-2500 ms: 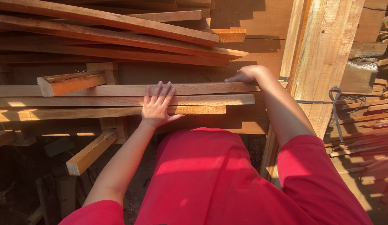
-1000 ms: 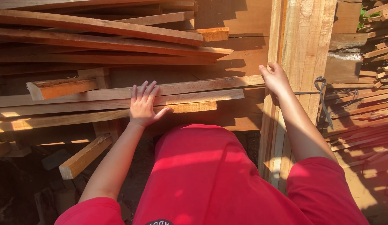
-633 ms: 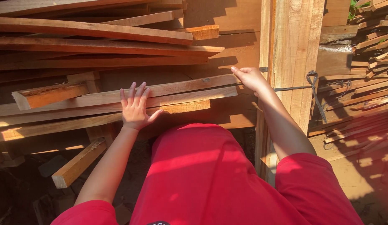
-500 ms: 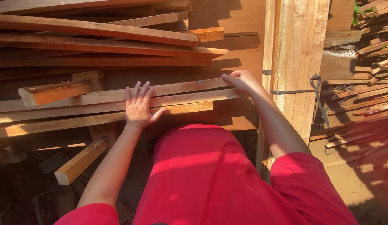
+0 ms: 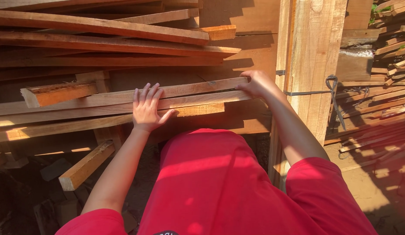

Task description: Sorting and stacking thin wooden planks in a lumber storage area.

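Three long wooden planks lie side by side in front of me. My left hand [image 5: 146, 109] rests flat on them, fingers spread across the top plank [image 5: 189, 89] and the middle plank [image 5: 202, 99]. The near plank [image 5: 198, 110] ends shorter, by my left thumb. At the right end of the top plank my right hand [image 5: 254, 82] is closed around the plank's end. I wear a red shirt with red sleeves.
More planks [image 5: 102, 37] are piled loosely behind, some slanting. A short block [image 5: 58, 93] sticks out at left and another beam [image 5: 85, 165] pokes out lower left. An upright wooden post [image 5: 313, 65] tied with wire [image 5: 331, 87] stands at right, with stacked lumber [image 5: 381, 100] beyond.
My right hand went from the plank's end to the upright post and came back, and now grips the top plank's end. My left hand stayed flat on the planks.
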